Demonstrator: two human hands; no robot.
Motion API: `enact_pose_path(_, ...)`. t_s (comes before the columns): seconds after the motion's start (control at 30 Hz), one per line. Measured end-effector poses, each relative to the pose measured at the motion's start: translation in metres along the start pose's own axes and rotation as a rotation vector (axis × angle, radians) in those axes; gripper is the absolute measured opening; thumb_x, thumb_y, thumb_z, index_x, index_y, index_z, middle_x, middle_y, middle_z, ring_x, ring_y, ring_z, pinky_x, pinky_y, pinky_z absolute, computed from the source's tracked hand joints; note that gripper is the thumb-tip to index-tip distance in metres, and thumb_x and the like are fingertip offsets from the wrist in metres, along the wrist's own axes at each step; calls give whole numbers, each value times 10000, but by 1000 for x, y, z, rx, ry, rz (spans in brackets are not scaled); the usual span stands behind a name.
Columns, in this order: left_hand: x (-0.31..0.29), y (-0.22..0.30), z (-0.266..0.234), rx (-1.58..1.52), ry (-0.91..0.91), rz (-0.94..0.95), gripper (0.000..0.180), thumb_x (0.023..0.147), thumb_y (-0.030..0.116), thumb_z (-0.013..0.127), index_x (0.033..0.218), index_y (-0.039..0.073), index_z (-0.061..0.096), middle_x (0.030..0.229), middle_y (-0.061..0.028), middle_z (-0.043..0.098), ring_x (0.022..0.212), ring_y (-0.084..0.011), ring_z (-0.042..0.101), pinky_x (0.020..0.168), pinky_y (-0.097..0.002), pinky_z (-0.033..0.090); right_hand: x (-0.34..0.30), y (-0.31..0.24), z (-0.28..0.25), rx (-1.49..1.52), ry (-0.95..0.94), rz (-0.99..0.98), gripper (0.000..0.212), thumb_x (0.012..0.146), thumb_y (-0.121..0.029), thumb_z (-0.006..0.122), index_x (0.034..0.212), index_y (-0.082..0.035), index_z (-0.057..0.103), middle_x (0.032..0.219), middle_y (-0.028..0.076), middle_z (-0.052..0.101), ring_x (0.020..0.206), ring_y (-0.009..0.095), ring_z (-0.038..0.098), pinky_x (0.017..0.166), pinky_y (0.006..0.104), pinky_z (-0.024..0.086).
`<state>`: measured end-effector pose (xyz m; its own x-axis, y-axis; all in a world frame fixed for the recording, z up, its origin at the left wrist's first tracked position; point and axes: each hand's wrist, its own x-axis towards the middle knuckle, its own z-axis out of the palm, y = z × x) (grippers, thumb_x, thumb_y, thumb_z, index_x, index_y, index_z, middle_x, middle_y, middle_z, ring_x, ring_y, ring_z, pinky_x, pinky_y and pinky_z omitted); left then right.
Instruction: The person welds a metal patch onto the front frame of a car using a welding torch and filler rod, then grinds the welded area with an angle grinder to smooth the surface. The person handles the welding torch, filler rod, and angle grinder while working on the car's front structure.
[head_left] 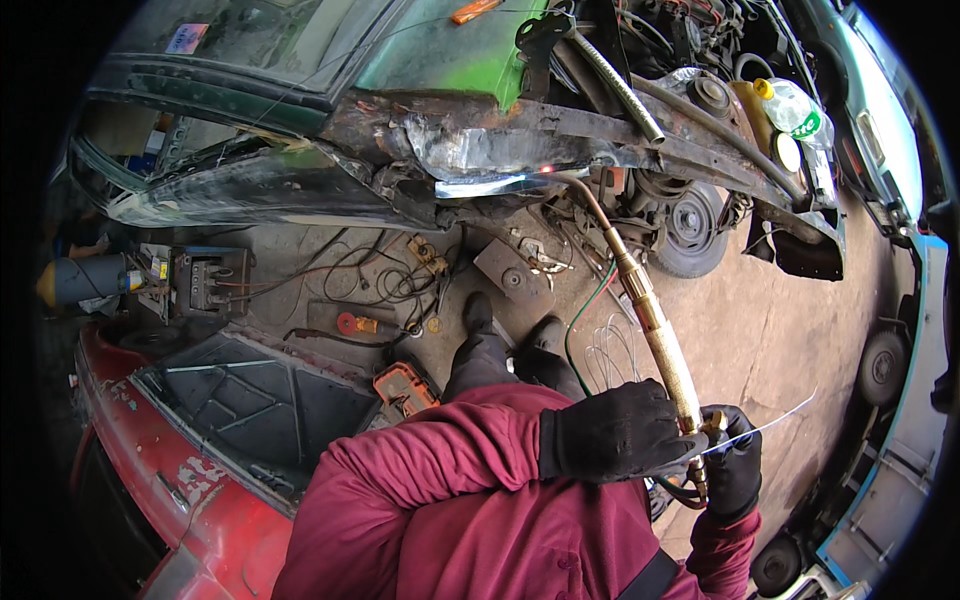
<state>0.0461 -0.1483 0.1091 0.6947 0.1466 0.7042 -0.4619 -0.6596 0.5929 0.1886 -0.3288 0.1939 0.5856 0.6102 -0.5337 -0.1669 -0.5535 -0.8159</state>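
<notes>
A brass gas torch slants up from my hands, its bent neck reaching a rusty car body edge. A small red glow shows at its tip, beside a bright metal strip on the car's lower edge. My left hand, black-gloved, is closed against the torch's handle, with a thin welding rod coming out at its fingertips. My right hand, also gloved, is closed around the torch's lower end by the brass valve knob. Its fingers are partly hidden behind the torch and rod.
A green hose and loose wire lie by my feet. Cables, an angle grinder and an orange toolbox are on the floor to the left. A red car body stands at lower left, a wheel and a bottle at upper right.
</notes>
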Motion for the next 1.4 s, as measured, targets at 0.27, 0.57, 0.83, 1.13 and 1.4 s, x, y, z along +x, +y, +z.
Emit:
enact_pose_path(0.27, 2, -6, -19, -84, -39, -64, 458, 932, 330, 806, 1280, 49, 705, 789, -26, 569, 751, -226, 603, 716, -399, 489, -3, -2, 7, -34, 22, -61, 476, 1026, -407, 763, 1175, 40, 690, 969, 60, 751, 822, 114, 693, 754, 280, 553)
enact_pose_path(0.57, -61, -35, -116, -97, 350, -677, 343, 1027, 155, 739, 1322, -15, 692, 729, 10, 589, 644, -117, 557, 674, -320, 492, -3, -21, 32, 1, 232, 128, 242, 982, -40, 695, 1209, 42, 709, 995, 69, 768, 868, 119, 702, 804, 300, 577)
enact_pose_path(0.83, -120, -63, -138, -432, 734, -1117, 339, 1130, 153, 583, 1355, -90, 654, 706, 16, 528, 657, -71, 481, 718, -309, 499, 4, -38, 55, -148, 241, 131, 306, 964, -73, 734, 1244, 45, 692, 1003, 77, 768, 853, 122, 700, 783, 293, 575)
enact_pose_path(1.13, -131, -81, -130, -556, 810, -1112, 353, 1141, 162, 560, 1369, -91, 650, 694, 20, 504, 644, -66, 462, 687, -298, 472, 16, -49, 74, -245, 314, 85, 299, 967, -4, 711, 1262, 38, 693, 995, 75, 762, 826, 108, 689, 739, 272, 561)
enact_pose_path(1.4, -134, -85, -133, -419, 731, -1158, 347, 1144, 166, 551, 1359, -79, 671, 695, 22, 506, 641, -56, 451, 667, -286, 453, 25, -46, 77, -286, 319, 57, 334, 947, 24, 710, 1281, 42, 692, 1074, 83, 757, 956, 133, 706, 882, 293, 567)
